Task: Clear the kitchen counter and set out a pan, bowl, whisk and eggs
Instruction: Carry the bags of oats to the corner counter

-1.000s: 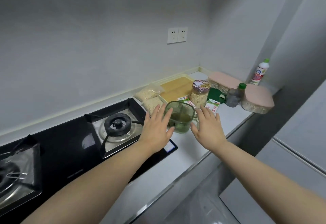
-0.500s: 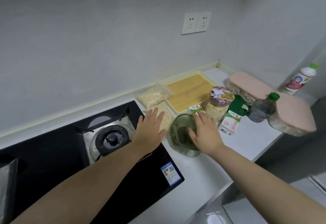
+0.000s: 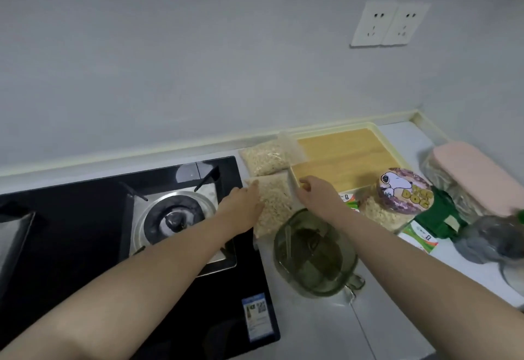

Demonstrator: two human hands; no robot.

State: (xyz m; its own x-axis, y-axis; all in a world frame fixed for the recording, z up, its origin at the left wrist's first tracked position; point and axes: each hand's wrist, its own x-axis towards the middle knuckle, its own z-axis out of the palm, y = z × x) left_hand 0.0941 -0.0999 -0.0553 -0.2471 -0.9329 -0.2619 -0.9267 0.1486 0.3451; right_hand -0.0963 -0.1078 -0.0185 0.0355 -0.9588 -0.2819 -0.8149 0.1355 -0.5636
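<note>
Hob glossy black glass; burner ring shiny metal; bags clear plastic; board matt wood; table smooth matt grey.

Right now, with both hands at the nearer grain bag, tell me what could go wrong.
The right forearm crosses above the green glass jug; drawing the right hand back low could knock it. The nearer grain bag looks soft, its seal unseen; if the left hand lifts one edge, it may spill toward the hob.
</note>
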